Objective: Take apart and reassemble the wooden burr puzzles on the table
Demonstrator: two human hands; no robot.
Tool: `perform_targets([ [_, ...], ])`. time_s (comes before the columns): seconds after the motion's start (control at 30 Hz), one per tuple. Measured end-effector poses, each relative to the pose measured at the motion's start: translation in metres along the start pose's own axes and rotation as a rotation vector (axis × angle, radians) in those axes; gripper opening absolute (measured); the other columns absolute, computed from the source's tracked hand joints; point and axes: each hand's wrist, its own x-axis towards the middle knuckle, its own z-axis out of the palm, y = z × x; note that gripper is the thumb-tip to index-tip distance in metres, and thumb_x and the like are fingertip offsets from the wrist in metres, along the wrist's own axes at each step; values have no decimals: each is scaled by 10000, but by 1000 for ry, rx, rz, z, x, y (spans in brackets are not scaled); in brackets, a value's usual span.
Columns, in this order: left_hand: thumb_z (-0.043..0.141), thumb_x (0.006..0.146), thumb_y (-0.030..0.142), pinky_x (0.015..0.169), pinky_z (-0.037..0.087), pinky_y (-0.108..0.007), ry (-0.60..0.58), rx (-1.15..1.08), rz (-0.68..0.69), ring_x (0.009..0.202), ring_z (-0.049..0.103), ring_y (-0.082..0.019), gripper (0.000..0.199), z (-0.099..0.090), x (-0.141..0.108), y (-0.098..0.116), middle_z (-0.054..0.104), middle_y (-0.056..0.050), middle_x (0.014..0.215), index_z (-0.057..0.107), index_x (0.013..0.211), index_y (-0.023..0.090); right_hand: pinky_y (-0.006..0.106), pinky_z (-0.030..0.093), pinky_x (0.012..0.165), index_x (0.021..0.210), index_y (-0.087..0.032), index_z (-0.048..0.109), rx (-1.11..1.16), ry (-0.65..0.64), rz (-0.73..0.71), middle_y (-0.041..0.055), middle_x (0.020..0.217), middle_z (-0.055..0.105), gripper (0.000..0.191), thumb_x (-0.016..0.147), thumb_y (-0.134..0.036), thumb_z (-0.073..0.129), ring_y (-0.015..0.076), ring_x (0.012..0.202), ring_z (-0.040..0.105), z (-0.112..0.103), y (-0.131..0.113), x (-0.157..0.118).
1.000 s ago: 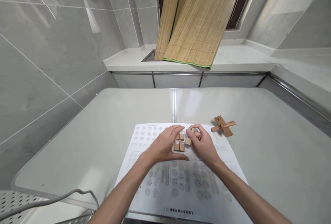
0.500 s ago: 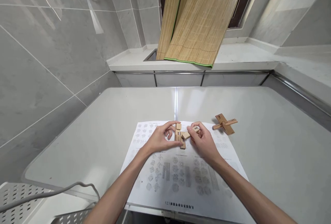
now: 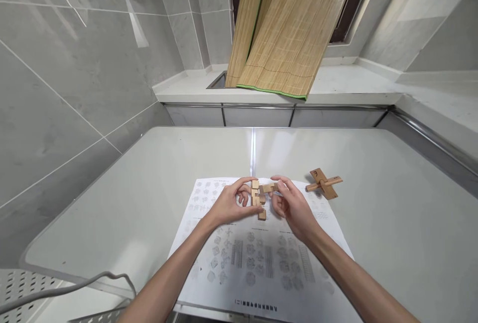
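Note:
My left hand [image 3: 233, 201] grips a group of joined wooden puzzle pieces [image 3: 255, 197] between thumb and fingers, over the printed sheet [image 3: 257, 285]. In my right hand [image 3: 293, 203], thumb and forefinger pinch one notched wooden puzzle piece [image 3: 268, 188]. Its left end lies against or very close to the joined pieces; whether they interlock I cannot tell. Off to the right, a wooden cross of interlocked pieces [image 3: 324, 183] rests on the table by the sheet's edge, with dark marks on it.
The sheet of small printed diagrams lies on a pale table [image 3: 112, 213] with a centre seam. A grey cable [image 3: 93, 276] crosses a white perforated rack [image 3: 22, 283] at the lower left. Behind the table, a bamboo mat [image 3: 280, 39] leans on the ledge by the window.
My right hand has turned the single piece, so it lies nearer level and higher beside the joined pieces. My left hand keeps its grip. The view has shifted slightly.

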Motion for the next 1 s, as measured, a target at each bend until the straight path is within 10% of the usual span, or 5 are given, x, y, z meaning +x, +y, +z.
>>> perform_targets([
  [1.0,771,819,330,636,434,-240,46,107,95,625,525,-122,615,8,-3,-6,505,85,699,506,1370,267,224,243,467,871,-221,585,-110,-18,20,-82,552,488,350,946,-546,690,71,446,290,4,4,-4],
])
